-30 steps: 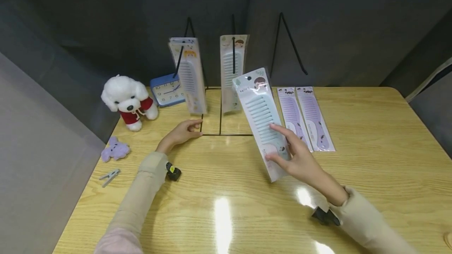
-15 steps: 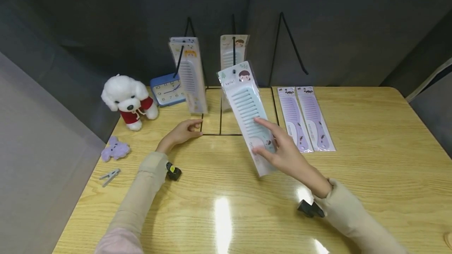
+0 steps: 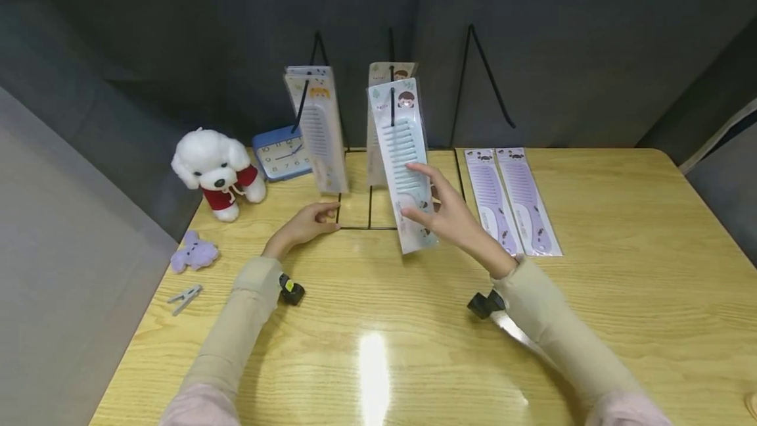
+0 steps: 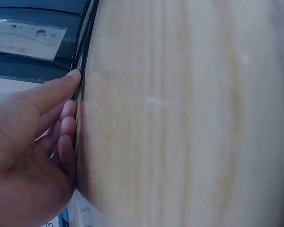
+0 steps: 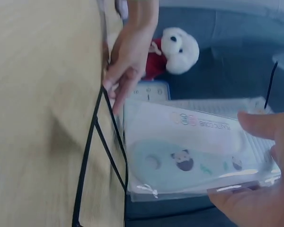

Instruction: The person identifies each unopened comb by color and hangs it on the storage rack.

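Note:
My right hand (image 3: 421, 194) pinches the lower part of a packaged light-blue comb (image 3: 404, 156) between thumb and fingers. The pack stands nearly upright, its top against the middle hook (image 3: 391, 94) of a black wire rack. The right wrist view shows the same comb pack (image 5: 189, 161) with my fingers (image 5: 265, 125) on its edge. Another comb pack (image 3: 375, 156) hangs behind it. My left hand (image 3: 316, 214) lies on the table with straight fingers (image 4: 61, 87) touching the rack's base wire (image 4: 83, 61). More comb packs (image 3: 316, 127) hang on the left hook.
The rack's right hook (image 3: 485, 77) is bare. Two purple comb packs (image 3: 511, 199) lie flat on the wooden table (image 3: 621, 268) at the right. A white plush dog (image 3: 214, 169), a blue clock (image 3: 280, 153), a purple plush (image 3: 194, 252) and a clothes peg (image 3: 184, 296) lie at the left.
My right hand has carried the blue comb pack left and back, turning it from tilted to nearly upright at the middle hook. The left hand has stayed on the rack base.

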`<state>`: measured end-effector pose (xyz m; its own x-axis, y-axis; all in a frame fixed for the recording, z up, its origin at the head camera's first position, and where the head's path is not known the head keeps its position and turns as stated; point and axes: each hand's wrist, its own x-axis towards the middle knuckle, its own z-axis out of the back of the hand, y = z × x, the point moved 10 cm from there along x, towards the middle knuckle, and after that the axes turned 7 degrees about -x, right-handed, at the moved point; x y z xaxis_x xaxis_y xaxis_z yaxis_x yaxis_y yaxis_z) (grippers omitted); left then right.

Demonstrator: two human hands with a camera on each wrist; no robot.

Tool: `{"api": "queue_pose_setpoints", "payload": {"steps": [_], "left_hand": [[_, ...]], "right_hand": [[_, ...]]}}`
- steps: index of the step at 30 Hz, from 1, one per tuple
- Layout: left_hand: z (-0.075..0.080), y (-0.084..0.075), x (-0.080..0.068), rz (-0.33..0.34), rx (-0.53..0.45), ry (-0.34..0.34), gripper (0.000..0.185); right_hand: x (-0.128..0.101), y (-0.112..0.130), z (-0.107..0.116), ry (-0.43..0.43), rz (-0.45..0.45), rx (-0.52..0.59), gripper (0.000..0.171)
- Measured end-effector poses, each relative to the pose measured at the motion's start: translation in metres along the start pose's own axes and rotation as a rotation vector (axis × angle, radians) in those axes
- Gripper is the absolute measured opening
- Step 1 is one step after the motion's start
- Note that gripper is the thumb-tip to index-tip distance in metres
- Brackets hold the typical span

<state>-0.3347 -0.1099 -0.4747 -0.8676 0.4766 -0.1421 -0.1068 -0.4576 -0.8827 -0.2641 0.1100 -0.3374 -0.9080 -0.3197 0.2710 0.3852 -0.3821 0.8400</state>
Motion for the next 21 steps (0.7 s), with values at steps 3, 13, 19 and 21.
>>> {"api": "queue_pose_setpoints", "payload": {"steps": [3,13,19,21], "left_hand": [[0.000,0.000,0.000,-0.007,-0.003,0.000,0.056],[0.001,-0.001,-0.001,-0.003,-0.002,-0.007,0.056],[0.002,0.002,0.002,0.005,-0.011,-0.012,0.055],[0.001,0.002,0.001,0.011,-0.010,-0.012,0.055]], "right_hand": [[0.015,-0.009,-0.001,0.023,-0.040,0.000,0.068],[0.046,-0.029,-0.008,0.138,-0.115,0.035,0.069],[0.044,-0.044,-0.009,0.176,-0.130,0.017,0.068],[0.041,-0.049,-0.007,0.179,-0.136,0.005,0.067]]}}
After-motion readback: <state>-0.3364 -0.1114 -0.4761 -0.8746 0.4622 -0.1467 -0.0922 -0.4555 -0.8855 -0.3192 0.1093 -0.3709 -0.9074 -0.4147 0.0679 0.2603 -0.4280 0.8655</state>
